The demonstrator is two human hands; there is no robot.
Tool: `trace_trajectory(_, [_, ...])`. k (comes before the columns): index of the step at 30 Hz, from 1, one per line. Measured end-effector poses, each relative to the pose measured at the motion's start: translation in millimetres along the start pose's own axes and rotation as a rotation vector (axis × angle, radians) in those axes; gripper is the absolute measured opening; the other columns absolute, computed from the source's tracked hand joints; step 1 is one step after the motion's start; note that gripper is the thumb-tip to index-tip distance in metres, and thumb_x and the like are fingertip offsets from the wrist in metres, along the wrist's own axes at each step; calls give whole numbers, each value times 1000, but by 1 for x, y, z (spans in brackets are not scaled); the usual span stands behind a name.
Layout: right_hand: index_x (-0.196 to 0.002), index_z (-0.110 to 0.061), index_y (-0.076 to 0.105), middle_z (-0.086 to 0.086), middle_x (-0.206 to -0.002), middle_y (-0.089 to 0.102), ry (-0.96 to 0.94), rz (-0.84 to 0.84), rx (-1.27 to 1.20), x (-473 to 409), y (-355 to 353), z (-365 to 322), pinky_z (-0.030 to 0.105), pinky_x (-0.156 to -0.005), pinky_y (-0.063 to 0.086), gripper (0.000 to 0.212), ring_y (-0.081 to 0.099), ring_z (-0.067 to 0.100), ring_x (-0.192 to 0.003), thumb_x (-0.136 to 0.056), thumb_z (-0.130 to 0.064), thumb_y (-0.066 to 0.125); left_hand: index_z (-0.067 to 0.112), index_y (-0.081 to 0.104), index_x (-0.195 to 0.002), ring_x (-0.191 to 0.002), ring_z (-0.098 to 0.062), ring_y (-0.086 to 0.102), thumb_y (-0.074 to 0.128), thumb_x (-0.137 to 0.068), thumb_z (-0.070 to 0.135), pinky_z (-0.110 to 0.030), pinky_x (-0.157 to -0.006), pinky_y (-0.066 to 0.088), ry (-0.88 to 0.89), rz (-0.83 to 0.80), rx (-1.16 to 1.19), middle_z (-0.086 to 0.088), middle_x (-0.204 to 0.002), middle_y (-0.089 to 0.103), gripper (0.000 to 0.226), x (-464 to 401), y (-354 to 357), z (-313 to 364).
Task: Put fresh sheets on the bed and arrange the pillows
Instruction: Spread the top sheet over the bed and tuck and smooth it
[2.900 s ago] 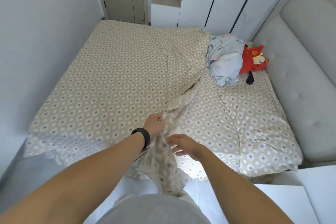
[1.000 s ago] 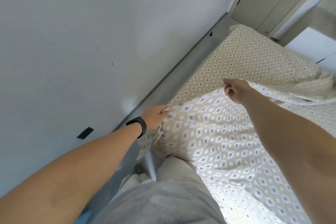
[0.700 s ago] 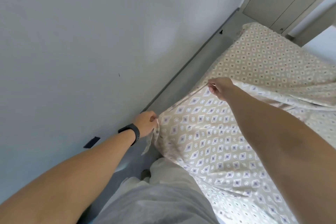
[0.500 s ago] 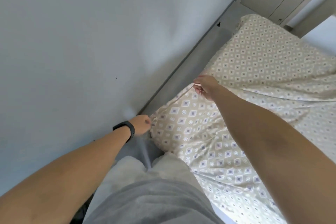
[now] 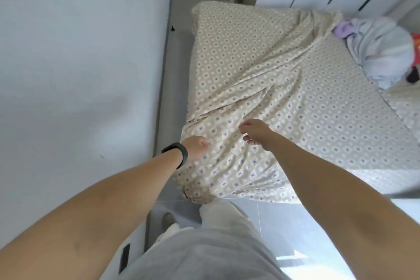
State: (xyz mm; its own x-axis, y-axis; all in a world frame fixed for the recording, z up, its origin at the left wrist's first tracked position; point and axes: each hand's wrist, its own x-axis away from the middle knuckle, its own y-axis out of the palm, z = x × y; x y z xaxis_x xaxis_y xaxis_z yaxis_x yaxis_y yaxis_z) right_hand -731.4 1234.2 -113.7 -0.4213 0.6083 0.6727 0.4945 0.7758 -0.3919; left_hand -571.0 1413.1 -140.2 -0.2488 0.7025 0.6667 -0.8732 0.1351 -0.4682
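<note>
Head view, looking down past grey trousers [image 5: 204, 254] and both bare forearms. The left hand [image 5: 196, 146], with a black band [image 5: 179, 154] on the wrist, sits on the near corner of the sheet [image 5: 261, 88] with fingers curled in; looks like it's got a bit of fabric bunched there but can't tell for sure. The right hand [image 5: 255, 132] is just to the right of it, fingers loose and apart, holding nothing, hovering right over the cloth. The sheet covers the bed, draping off the corner below the hands, with big wrinkles fanning away from them. Left of the left hand, a grey strip [image 5: 172, 88] runs along the wall [image 5: 79, 52]. Far off to the right, a crumpled pale bundle [image 5: 384, 52] lies on the bed.
</note>
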Motion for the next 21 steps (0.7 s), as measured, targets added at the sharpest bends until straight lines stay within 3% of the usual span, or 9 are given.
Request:
trace_trajectory(5, [-109, -8, 63, 5, -96, 63, 67, 75, -142, 39, -20, 54, 27, -62, 47, 13, 59, 16, -72, -99, -15, 58, 13, 60, -100, -74, -22, 57, 42, -102, 30, -36, -69, 50, 51, -182, -118, -9, -100, 68, 25, -12, 29, 35])
trace_trajectory(10, [-104, -11, 65, 6, -97, 64, 128, 146, -248, 37, -38, 85, 26, -60, 46, 11, 59, 17, -70, -98, -16, 57, 16, 60, -121, -89, -18, 64, 41, -101, 24, -35, -83, 53, 140, -432, -396, -2, -111, 65, 29, -25, 49, 72])
trace_trajectory(12, [-105, -11, 66, 5, -96, 64, 127, 173, -286, 32, -44, 85, 26, -61, 47, 12, 60, 16, -70, -98, -16, 56, 15, 61, -116, -84, -18, 62, 42, -100, 22, -34, -80, 54, 142, -416, -408, -3, -110, 65, 25, -38, 49, 84])
trace_trajectory(15, [-103, -14, 66, 3, -95, 64, 126, 181, -354, 17, -49, 79, 25, -62, 47, 11, 59, 14, -68, -98, -18, 56, 17, 62, -111, -76, -15, 60, 43, -102, 21, -24, -62, 49, 126, -364, -326, -3, -107, 66, 21, -56, 39, 94])
trace_trajectory(21, [-110, -12, 67, 2, -97, 67, 122, 179, -480, -2, -63, 61, 24, -63, 50, 17, 62, 13, -69, -99, -22, 59, 18, 63, -108, -77, -19, 63, 42, -104, 19, -32, -69, 51, 72, -273, -273, -4, -106, 67, 22, -101, 12, 111])
